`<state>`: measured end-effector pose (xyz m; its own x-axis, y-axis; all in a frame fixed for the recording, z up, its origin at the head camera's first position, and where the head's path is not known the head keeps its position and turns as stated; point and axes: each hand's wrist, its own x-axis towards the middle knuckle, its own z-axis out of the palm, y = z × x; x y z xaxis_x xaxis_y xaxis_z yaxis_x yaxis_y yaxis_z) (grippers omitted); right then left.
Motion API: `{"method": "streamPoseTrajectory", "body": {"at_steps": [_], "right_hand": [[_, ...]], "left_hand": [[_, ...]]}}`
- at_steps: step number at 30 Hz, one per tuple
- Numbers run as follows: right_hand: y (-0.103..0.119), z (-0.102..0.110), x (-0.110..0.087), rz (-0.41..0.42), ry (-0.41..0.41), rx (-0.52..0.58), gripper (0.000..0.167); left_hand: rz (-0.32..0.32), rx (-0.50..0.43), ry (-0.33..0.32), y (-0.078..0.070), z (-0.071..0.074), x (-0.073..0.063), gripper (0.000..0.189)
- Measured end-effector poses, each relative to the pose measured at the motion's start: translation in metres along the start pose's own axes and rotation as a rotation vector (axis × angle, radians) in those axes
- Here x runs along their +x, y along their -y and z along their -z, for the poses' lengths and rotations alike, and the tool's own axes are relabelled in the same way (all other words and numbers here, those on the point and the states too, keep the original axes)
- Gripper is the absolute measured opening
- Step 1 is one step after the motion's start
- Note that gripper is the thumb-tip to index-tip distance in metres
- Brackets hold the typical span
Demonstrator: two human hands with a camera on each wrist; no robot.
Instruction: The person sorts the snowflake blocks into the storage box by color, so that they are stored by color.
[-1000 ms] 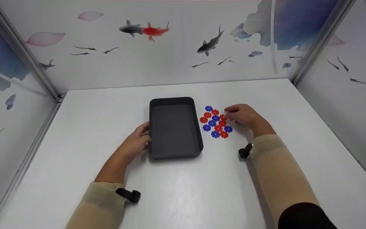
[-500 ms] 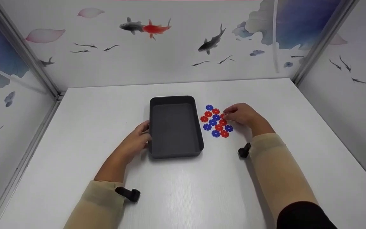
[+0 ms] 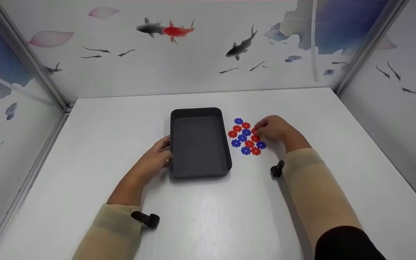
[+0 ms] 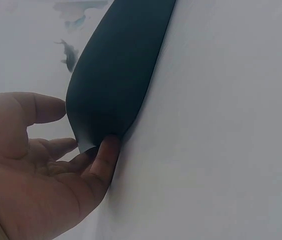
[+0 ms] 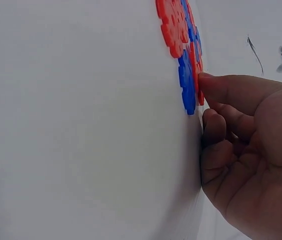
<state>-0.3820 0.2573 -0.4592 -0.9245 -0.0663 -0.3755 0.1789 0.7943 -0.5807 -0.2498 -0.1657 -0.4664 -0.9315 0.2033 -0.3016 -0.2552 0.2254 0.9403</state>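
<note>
The dark grey rectangular tray (image 3: 197, 173) lies on the white table. My left hand (image 3: 154, 159) rests its thumb and fingertips against the outside of the tray's left wall, and the left wrist view shows the fingers (image 4: 106, 162) loosely bent there. To the right of the tray lies a loose cluster of flat, flower-shaped plastic discs, such as a blue disc (image 3: 246, 150) and a red disc (image 3: 233, 134). At the cluster's right edge my right hand (image 3: 274, 130) pinches a red flower-shaped disc (image 3: 254, 130), partly hidden by the fingertips.
The table (image 3: 208, 224) is bounded by printed panels at the back (image 3: 208, 72) and both sides. Small black wrist cameras sit on both sleeves, the left one (image 3: 146, 219) and the right one (image 3: 277, 169).
The right thumb and fingers have closed in on a red disc at the cluster's right edge. The left hand and tray stay in place; the head view shifts slightly.
</note>
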Motion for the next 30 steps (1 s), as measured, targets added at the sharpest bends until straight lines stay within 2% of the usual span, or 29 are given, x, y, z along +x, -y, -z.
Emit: {"method": "streamPoseTrajectory", "body": {"at_steps": [9,20,26,30], "right_hand": [[0.009,0.002,-0.001,-0.027,-0.021,-0.036,0.051],[0.015,0.002,-0.003,-0.048,-0.044,-0.047,0.04],[0.01,0.003,-0.001,-0.048,-0.068,0.055,0.04],[0.013,0.004,-0.002,-0.046,-0.095,0.249,0.038]], "left_hand": [[0.004,-0.01,-0.005,-0.001,0.0,0.0,0.077],[0.008,-0.032,-0.009,0.001,0.001,0.001,0.077],[0.013,-0.033,-0.026,0.003,0.003,0.002,0.078],[0.003,-0.043,-0.024,0.005,0.005,0.001,0.078]]}}
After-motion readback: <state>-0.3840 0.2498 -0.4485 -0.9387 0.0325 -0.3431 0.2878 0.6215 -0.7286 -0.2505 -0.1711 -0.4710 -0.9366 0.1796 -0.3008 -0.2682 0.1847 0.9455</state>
